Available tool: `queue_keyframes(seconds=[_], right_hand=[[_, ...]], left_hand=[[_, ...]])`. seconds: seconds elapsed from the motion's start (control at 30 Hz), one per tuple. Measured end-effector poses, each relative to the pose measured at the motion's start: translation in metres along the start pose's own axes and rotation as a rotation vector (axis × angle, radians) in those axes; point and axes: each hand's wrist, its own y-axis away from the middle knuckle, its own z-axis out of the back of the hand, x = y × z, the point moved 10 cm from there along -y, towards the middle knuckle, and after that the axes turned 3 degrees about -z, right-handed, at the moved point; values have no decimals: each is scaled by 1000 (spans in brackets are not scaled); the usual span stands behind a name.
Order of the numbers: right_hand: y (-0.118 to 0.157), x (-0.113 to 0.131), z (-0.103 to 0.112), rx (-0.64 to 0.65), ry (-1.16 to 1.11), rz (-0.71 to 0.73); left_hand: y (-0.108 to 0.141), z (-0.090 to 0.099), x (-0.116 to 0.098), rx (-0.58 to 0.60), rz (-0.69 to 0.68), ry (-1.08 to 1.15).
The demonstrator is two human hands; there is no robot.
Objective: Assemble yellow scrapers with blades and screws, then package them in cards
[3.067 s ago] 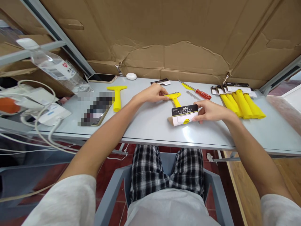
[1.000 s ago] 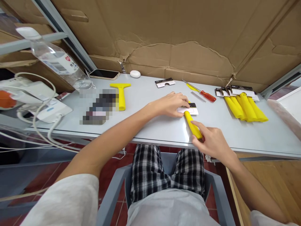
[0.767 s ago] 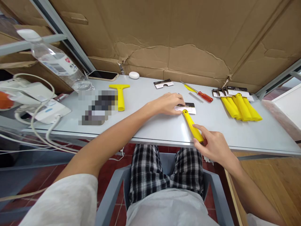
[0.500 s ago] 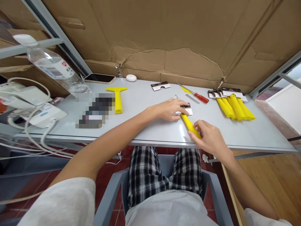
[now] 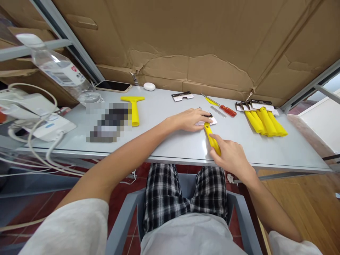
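Note:
My right hand (image 5: 231, 156) is closed round a yellow handle (image 5: 211, 140), with a finger lying along its top. The handle's far end, which shows a small hole, meets a black-and-white card (image 5: 213, 120) on the table. My left hand (image 5: 190, 119) lies over that card with its fingers stretched out, pressing it to the tabletop and hiding much of it. Whether anything lies under the card I cannot tell. Beyond my hands are a red-handled screwdriver (image 5: 227, 111) and a flat metal strip (image 5: 217, 111).
Several yellow handles with cards (image 5: 268, 120) lie at the right. A yellow T-shaped tool (image 5: 135, 111) and a blurred dark object (image 5: 110, 124) are at the left. Farther back are a phone (image 5: 113, 86), a white oval case (image 5: 149, 86) and another card (image 5: 182, 96). A bottle (image 5: 63, 72) leans near cables.
My right hand has shifted a little left and its finger now lies along the handle. The handle has turned, so its hole shows. My left hand stays over the card.

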Motion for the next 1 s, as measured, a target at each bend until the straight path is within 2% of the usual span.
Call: queue_keyframes(seconds=[0.17, 0.3, 0.4, 0.47, 0.57, 0.67, 0.8, 1.0], right_hand=[[-6, -9, -3, -21, -129, -15], [-19, -32, 4, -143, -328, -3], [-27, -51, 10, -224, -407, 5], [-28, -55, 12, -235, -453, 38], [-22, -48, 12, -200, -462, 122], [-13, -37, 7, -137, -415, 165], [-4, -30, 0, -90, -412, 147], [6, -13, -4, -78, -396, 169]], left_hand=[[5, 10, 22, -34, 29, 83], [9, 23, 40, -77, 85, 71], [11, 32, 43, -131, 119, 31], [11, 35, 36, -165, 109, 14], [10, 30, 19, -161, 50, 21], [9, 16, 10, -98, 26, 3], [9, 4, 15, -41, 52, -55], [12, 0, 19, -61, 105, -88]])
